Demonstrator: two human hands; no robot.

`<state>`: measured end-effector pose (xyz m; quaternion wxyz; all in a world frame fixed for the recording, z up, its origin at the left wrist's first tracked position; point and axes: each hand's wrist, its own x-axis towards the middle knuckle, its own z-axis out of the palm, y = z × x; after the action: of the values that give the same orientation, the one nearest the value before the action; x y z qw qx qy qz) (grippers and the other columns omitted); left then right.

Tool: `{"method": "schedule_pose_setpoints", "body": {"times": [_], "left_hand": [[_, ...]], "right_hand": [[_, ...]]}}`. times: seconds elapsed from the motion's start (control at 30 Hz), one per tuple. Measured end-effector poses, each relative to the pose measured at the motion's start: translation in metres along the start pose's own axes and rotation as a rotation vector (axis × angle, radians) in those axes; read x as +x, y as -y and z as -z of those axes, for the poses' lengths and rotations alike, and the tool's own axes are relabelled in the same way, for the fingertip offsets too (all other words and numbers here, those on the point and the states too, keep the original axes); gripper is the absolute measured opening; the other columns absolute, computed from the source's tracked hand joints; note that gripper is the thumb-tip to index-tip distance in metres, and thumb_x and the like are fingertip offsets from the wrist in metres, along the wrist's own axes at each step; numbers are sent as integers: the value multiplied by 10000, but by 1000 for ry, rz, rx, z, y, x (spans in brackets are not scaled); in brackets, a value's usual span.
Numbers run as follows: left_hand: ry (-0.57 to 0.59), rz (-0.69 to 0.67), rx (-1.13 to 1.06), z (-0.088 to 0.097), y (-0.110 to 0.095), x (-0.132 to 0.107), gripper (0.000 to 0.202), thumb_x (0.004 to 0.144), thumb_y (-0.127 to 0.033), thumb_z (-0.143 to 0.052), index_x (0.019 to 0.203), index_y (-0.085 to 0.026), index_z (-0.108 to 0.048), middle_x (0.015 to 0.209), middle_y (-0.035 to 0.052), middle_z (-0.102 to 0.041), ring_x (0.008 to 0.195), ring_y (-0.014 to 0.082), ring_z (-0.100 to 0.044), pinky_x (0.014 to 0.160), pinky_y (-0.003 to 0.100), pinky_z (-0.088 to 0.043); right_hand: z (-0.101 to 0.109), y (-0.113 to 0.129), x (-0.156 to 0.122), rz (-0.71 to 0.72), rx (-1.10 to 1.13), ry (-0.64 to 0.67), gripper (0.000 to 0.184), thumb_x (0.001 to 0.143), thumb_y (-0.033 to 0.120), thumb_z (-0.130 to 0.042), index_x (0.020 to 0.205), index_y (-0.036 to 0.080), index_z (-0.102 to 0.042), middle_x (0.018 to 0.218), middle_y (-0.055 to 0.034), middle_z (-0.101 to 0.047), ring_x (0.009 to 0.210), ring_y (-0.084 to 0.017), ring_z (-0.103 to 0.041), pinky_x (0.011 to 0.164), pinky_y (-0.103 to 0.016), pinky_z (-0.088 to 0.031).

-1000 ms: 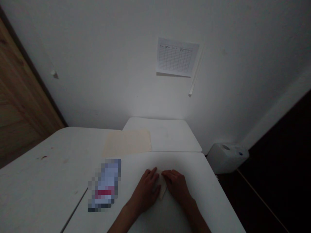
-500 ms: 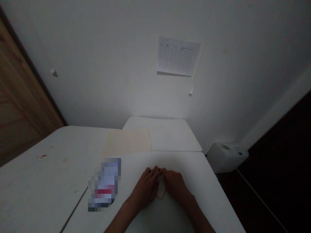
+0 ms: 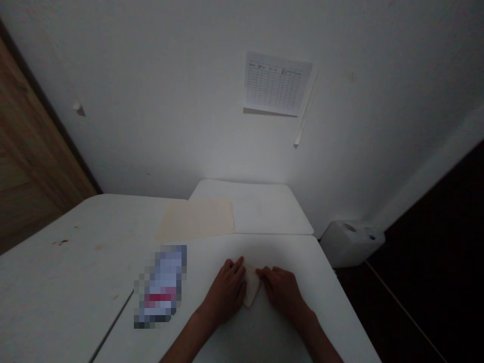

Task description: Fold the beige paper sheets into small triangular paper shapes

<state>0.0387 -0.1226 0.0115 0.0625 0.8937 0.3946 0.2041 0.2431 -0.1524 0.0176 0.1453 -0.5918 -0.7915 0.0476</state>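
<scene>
A small pale folded paper (image 3: 251,287) lies on the white table (image 3: 234,333) between my hands. My left hand (image 3: 226,295) rests flat on the paper's left part, fingers stretched forward and together. On the paper's right edge my right hand (image 3: 283,292) presses with its fingers extended and lying flat. Neither hand grips anything; both press down on the sheet. Most of the paper is hidden under the two hands.
A cream sheet (image 3: 196,219) lies further back on the table. A blurred-out white, red and dark object (image 3: 161,287) sits left of my hands. A white container (image 3: 351,242) stands on the dark floor to the right. A printed chart (image 3: 275,85) hangs on the wall.
My hands, close together over the paper's top half a second ago, have drawn slightly apart, so more of the folded paper shows between them. The view tilted a little.
</scene>
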Motion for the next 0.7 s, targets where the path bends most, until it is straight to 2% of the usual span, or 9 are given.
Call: {"method": "schedule_pose_setpoints", "body": {"times": [0.13, 0.37, 0.53, 0.7], "left_hand": [[-25, 1, 5, -1, -1, 0, 185, 873, -211, -525, 1041, -166, -588, 1343, 140, -521, 1149, 305, -513, 956, 521, -429], [-28, -9, 70, -2, -3, -1, 243, 875, -234, -548, 1109, -173, -573, 1368, 134, -496, 1144, 296, -508, 942, 482, -435], [25, -97, 137, -5, -1, -2, 343, 912, -164, -468, 1236, -257, -532, 1401, 73, -479, 1126, 277, -497, 921, 476, -424], [50, -115, 117, -8, 3, -3, 431, 900, -148, -473, 1306, -293, -494, 1400, 66, -485, 1161, 297, -466, 950, 507, -402]], "right_hand": [[-3, -7, -11, 24, -6, -31, 271, 934, 185, -467, 1147, 264, -614, 827, -26, -686, 735, -159, -620, 680, -233, -404], [-6, -11, -20, 58, 45, -119, 307, 895, 133, -477, 1140, 258, -614, 823, -15, -682, 723, -157, -600, 672, -237, -395], [-4, -4, -15, 43, 5, -130, 251, 885, 147, -486, 1075, 226, -629, 790, -23, -666, 727, -160, -598, 688, -240, -397], [-5, 4, -4, 35, 14, -141, 191, 941, 190, -455, 998, 207, -636, 860, -38, -688, 811, -156, -625, 750, -230, -411]]}}
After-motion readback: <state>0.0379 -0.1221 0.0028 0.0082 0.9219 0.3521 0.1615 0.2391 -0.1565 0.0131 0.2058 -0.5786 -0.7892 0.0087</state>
